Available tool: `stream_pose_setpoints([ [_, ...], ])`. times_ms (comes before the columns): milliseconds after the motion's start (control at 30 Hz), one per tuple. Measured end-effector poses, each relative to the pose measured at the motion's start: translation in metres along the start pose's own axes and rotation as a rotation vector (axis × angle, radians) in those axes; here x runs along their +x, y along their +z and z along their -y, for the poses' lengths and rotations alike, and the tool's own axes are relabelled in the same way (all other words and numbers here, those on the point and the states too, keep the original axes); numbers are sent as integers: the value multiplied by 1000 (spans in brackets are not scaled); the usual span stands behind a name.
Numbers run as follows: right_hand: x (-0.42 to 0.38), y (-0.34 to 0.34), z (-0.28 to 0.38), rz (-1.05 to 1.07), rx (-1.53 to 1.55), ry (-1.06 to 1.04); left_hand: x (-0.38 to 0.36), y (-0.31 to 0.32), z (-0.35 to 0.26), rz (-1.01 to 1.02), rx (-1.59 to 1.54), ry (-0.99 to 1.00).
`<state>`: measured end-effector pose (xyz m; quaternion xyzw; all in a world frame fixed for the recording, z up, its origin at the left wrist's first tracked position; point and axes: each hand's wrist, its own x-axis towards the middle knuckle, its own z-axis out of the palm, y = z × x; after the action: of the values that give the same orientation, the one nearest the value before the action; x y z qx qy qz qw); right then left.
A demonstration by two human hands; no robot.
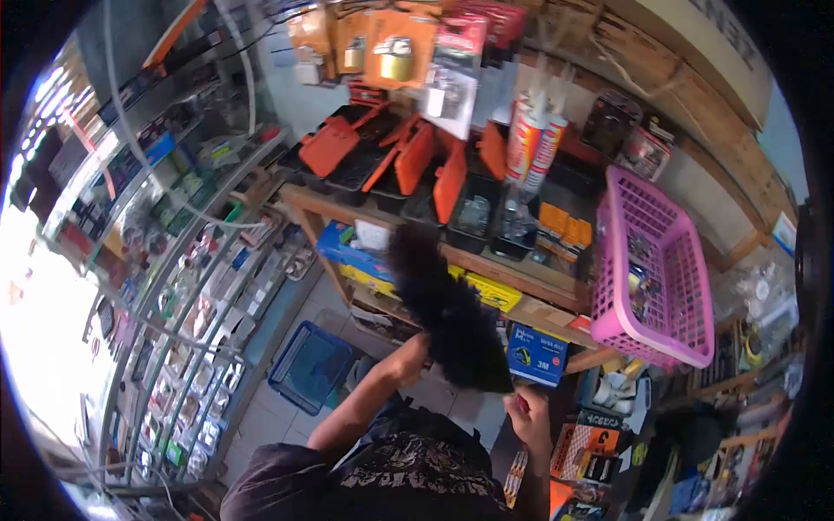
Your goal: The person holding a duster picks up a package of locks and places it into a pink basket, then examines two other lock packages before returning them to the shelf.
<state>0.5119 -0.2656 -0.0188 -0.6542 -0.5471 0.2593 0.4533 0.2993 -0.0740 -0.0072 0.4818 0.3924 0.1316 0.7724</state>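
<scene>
My right hand (527,418) is closed around the reddish handle of a dark feather duster (456,326). The duster's bushy, blurred head slants up and left in front of the wooden shelf. Close beside its feathers is my left hand (407,362), fingers curled; the duster partly hides them, so whatever they may hold cannot be made out. Beyond the duster's tip, black bins with orange flaps (417,161) stand in a row on the shelf. A blue 3M box (537,354) sits below, just right of the feathers.
A pink plastic basket (614,260) with small items stands at the shelf's right end. Two sealant tubes (534,143) rise among the bins. On the left runs a glass display rack (187,347) full of small goods. A blue crate (310,369) rests on the tiled floor.
</scene>
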Motion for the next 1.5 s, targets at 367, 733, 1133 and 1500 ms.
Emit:
stream_pose_setpoints([
  [367,-4,-5,9,58,31,162,-13,-21,-40,-217,-452,207],
  [733,2,4,3,66,2,110,26,10,21,-64,-656,-6],
  [1133,15,13,3,-70,108,71,29,28,14,-102,-542,188],
  [1500,9,21,9,60,186,160,1,42,-16,-227,-701,212],
])
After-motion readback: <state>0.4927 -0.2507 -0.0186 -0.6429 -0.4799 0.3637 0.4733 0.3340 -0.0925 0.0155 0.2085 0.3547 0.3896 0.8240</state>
